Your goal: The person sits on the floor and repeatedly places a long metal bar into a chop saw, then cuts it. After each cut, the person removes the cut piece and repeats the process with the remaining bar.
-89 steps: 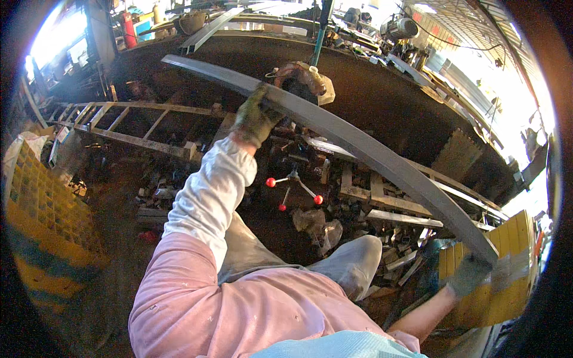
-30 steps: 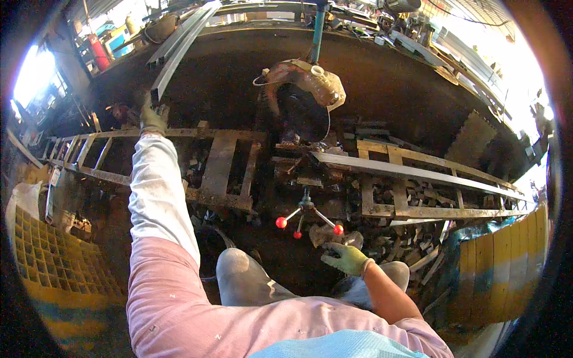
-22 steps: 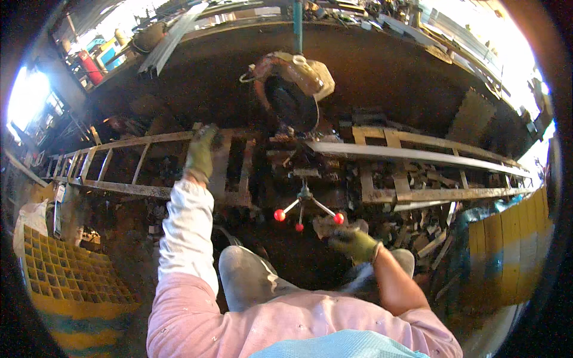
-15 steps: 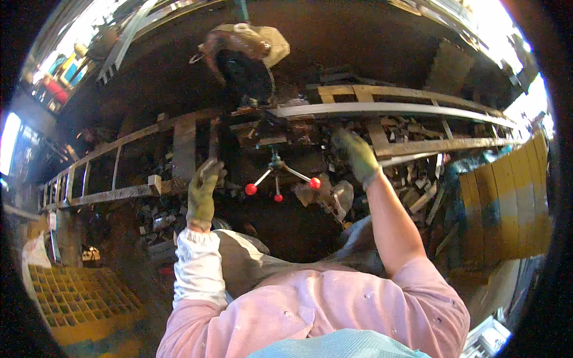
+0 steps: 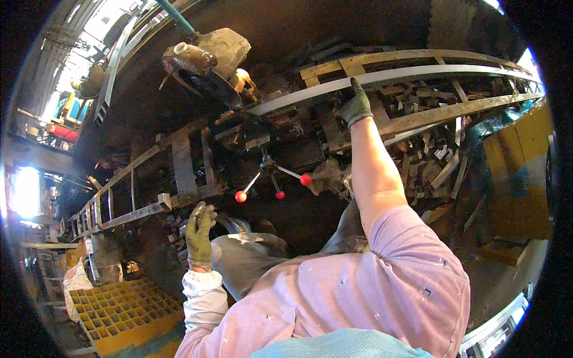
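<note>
A long pale metal bar (image 5: 412,75) runs from the cutting machine (image 5: 206,65) out to the right along a roller frame. My gloved right hand (image 5: 357,108) is at this bar, its index finger stretched out along or against it and its other fingers bent. Whether the finger presses on the bar I cannot tell. My left hand (image 5: 200,234), in an olive glove, hovers near my left thigh with fingers loosely bent and nothing visible in them. Between my hands is a three-spoked handle (image 5: 268,166) with red ball knobs; neither hand touches it.
Another ladder-like frame (image 5: 128,212) extends left from the machine. Cut metal offcuts (image 5: 436,149) lie heaped below the right frame. A yellow compartment rack (image 5: 122,307) stands at lower left, a yellow panel (image 5: 516,173) at far right. A teal pipe (image 5: 174,15) slants above the machine.
My right hand has moved forward onto the bar, its finger now stretched out. My left hand has drawn back from the frame toward my thigh. The whole view has turned.
</note>
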The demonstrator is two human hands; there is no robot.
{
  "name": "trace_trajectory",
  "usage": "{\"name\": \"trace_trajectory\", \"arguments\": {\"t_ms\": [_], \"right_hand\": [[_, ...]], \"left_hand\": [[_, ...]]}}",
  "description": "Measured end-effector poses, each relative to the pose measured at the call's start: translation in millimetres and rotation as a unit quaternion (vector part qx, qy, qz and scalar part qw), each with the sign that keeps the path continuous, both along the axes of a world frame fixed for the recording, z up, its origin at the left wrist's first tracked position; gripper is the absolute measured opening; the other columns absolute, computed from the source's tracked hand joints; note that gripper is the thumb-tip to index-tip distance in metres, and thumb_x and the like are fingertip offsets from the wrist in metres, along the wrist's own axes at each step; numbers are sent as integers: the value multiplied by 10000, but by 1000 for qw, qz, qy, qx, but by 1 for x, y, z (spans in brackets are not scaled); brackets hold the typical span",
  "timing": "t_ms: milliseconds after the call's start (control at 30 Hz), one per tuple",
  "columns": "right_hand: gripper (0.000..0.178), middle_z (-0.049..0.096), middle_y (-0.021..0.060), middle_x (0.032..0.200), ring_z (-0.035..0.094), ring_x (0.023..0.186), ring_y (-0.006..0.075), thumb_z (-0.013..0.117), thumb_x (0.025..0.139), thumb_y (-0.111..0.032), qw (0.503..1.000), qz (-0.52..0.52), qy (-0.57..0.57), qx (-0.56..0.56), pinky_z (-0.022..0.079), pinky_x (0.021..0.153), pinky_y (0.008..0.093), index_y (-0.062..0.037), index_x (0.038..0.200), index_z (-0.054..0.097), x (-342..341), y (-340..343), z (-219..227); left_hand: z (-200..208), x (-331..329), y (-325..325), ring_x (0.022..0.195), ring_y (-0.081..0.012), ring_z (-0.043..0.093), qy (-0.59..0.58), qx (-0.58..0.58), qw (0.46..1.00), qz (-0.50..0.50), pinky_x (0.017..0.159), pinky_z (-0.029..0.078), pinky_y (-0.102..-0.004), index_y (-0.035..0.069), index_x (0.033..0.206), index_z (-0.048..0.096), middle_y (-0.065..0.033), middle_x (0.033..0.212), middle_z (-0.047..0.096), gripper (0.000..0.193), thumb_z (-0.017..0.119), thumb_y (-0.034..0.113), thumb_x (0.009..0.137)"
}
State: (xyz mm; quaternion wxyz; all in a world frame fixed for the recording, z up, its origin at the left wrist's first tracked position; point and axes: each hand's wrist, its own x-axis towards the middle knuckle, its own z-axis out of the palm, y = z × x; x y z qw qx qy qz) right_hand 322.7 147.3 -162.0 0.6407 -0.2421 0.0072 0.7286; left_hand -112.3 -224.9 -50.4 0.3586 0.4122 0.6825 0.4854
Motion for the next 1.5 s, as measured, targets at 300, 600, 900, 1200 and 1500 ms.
{"name": "trace_trajectory", "arguments": {"t_ms": [300,600,900,1200,1500], "right_hand": [[552,737,90,1135,666,963,276,846,897,-423,993,-94,-66,-20,553,881,450,-10,1238,715,-9,10,2],[505,584,37,756,503,656,208,839,871,-542,956,-25,-266,-124,483,572,407,-61,876,688,-17,-74,40],[609,685,103,1294,624,1174,229,710,982,-534,971,67,-204,107,525,988,423,-59,1355,633,-21,-111,35],[814,647,106,1242,624,1145,295,568,907,-814,912,-345,50,218,512,1042,463,-106,1308,588,185,-72,56],[624,646,67,1153,609,1081,296,735,848,-647,970,-229,-41,63,510,977,487,-170,1223,589,75,-87,60]], "left_hand": [[18,64,43,1170,-186,672,169,18,978,-124,1041,525,-324,-40,1393,606,-130,1304,708,392,681,92,1031],[45,177,167,1352,-404,558,561,272,740,-252,1161,417,-498,3,1446,577,-248,1443,595,704,831,290,856],[55,122,221,907,-412,704,653,248,671,-249,775,568,-487,79,1284,652,-182,1050,724,482,676,63,803],[96,-102,95,1015,-415,734,588,-28,768,-252,901,581,-460,12,1199,731,-210,1034,765,468,661,241,798],[81,-158,89,1206,-428,655,697,-172,689,-100,1044,522,-487,48,1427,599,-244,1288,693,584,714,117,859]]}}
